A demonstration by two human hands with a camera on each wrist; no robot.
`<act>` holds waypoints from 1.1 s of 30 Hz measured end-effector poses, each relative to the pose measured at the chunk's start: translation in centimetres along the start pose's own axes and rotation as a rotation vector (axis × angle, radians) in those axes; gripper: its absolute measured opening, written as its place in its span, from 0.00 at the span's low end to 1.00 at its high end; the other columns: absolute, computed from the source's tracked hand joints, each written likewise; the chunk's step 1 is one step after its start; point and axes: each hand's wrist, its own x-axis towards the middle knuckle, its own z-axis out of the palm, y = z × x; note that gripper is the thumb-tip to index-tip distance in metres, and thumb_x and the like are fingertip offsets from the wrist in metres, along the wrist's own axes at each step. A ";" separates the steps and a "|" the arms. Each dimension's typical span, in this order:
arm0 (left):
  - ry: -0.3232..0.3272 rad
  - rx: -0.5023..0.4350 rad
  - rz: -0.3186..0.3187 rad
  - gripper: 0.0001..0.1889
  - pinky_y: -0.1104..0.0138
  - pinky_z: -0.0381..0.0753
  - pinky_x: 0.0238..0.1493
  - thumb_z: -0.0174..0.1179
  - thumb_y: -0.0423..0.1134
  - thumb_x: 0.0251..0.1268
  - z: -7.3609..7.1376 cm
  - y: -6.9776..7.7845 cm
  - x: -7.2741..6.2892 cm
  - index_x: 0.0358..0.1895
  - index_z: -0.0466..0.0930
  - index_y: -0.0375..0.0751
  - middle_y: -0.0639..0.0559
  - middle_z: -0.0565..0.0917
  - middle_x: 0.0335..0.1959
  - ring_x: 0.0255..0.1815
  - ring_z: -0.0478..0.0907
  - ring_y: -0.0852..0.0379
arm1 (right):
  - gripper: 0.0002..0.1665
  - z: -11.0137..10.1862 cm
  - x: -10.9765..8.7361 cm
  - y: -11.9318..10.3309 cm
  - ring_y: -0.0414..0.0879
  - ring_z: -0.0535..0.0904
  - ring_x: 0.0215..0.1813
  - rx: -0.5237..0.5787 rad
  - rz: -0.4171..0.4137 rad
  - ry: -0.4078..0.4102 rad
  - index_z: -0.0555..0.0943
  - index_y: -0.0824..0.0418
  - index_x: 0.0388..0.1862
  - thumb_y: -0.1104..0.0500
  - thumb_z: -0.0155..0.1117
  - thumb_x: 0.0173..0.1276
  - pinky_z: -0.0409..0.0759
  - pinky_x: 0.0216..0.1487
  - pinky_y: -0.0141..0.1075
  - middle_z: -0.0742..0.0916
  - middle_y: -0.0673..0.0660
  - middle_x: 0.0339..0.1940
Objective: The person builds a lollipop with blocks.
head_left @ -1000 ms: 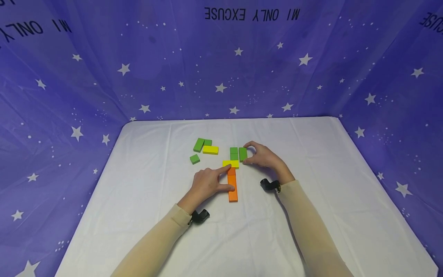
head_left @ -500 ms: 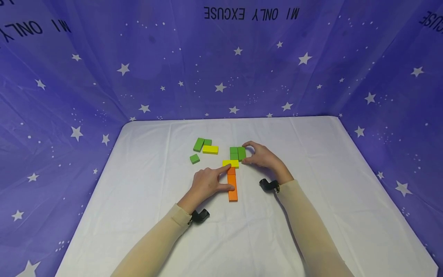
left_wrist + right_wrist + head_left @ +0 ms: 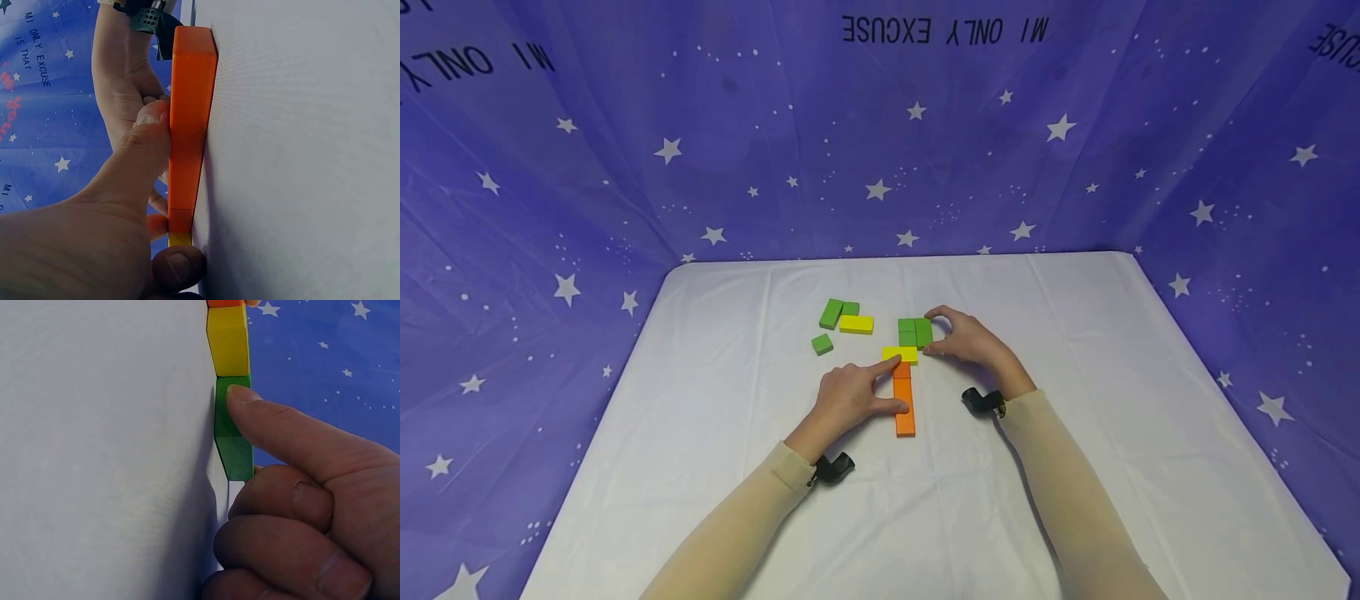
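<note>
My right hand (image 3: 973,339) pinches a long green block (image 3: 923,333) by its two ends, thumb at the near one. That block lies flush against two small green blocks (image 3: 907,327). In the right wrist view, the thumb presses the near end of the green block (image 3: 232,419), just below the yellow block (image 3: 229,344). My left hand (image 3: 847,395) rests on the row: its index fingertip touches the yellow block (image 3: 908,353), its thumb the long orange block (image 3: 905,427). A small orange block (image 3: 902,372) sits between those two. The left wrist view shows the thumb along the orange block (image 3: 189,119).
Left of the row lie a loose yellow block (image 3: 857,325), a long green block (image 3: 831,313), and small green blocks, one partly hidden (image 3: 851,308) and one apart (image 3: 822,344). A white cloth (image 3: 1075,333) covers the table; a purple starry curtain (image 3: 880,150) hangs behind.
My right hand has slid the long green block left, closing its gap to the two small green blocks. Over the last half second it stays there. My left hand has not moved.
</note>
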 end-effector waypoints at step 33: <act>-0.003 -0.006 -0.006 0.47 0.66 0.54 0.24 0.72 0.75 0.51 -0.1 0.0 0.0 0.77 0.75 0.65 0.58 0.62 0.15 0.16 0.58 0.58 | 0.48 -0.9 -1.3 0.1 0.48 0.75 0.36 0.057 -0.077 0.050 0.60 0.44 0.86 0.35 0.67 0.74 0.74 0.40 0.40 0.83 0.59 0.35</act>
